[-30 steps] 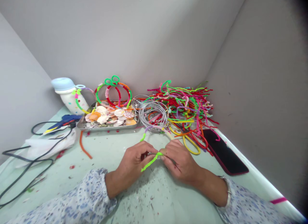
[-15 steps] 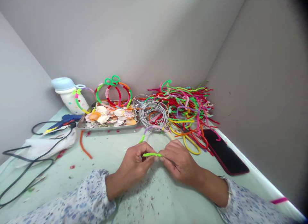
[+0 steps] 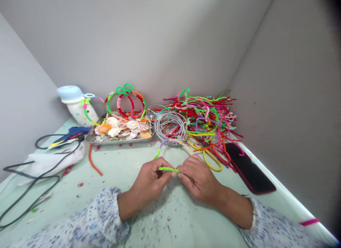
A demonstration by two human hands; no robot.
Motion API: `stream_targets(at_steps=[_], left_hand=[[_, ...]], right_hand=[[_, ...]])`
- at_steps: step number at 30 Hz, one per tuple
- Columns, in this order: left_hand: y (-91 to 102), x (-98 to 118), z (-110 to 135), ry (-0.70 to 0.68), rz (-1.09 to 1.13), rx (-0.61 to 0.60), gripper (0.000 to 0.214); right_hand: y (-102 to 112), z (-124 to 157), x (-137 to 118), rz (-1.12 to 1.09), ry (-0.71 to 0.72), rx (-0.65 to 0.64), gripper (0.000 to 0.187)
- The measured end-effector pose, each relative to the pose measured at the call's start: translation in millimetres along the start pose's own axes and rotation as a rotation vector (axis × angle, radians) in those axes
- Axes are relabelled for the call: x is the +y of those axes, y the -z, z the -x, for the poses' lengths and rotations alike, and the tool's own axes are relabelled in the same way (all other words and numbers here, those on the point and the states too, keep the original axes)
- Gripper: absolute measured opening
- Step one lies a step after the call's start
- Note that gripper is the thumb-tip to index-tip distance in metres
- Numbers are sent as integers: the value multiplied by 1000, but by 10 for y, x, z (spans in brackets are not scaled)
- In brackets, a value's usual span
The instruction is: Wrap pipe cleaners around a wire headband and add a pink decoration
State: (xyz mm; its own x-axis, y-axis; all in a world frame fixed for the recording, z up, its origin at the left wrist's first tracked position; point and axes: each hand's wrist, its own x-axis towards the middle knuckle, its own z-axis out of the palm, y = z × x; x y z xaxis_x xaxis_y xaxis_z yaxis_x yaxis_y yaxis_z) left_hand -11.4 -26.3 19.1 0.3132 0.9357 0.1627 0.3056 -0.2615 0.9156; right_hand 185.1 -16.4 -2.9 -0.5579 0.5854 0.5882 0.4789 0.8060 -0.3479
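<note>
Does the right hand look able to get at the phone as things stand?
Probably yes: the phone lies right of the right hand, its near end uncovered, a pink strip over its far end. The hand would likely need to release the green strip first.

Lime-green fuzzy strip (image 3: 167, 168), nearly level, multicoloured arc (image 3: 173, 140) behind

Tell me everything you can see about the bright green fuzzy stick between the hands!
The bright green, thin, fuzzy strip looks like a soft pipe cleaner. It is nearly level, bending slightly down toward its right end. Its left end shows in front of the left hand; its right part is at the fingertips, where the left hand and right hand come close together. Fingers hide whatever continues beyond.
</note>
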Motion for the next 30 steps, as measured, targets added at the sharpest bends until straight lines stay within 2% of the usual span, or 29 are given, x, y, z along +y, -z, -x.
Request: stream_targets(at_steps=[5,12,21,30], left_hand=[[-5,-9,3,-34,46,-2,18],[-9,-23,11,9,52,-18,20],[-24,-49,6,-21,27,4,19],[-27,-36,15,115,13,4,24]], right_hand=[[-13,2,0,7,24,-9,17],[-17,10,10,41,65,-39,17],[-19,8,14,19,9,-17,17],[-30,11,7,72,84,-44,16]])
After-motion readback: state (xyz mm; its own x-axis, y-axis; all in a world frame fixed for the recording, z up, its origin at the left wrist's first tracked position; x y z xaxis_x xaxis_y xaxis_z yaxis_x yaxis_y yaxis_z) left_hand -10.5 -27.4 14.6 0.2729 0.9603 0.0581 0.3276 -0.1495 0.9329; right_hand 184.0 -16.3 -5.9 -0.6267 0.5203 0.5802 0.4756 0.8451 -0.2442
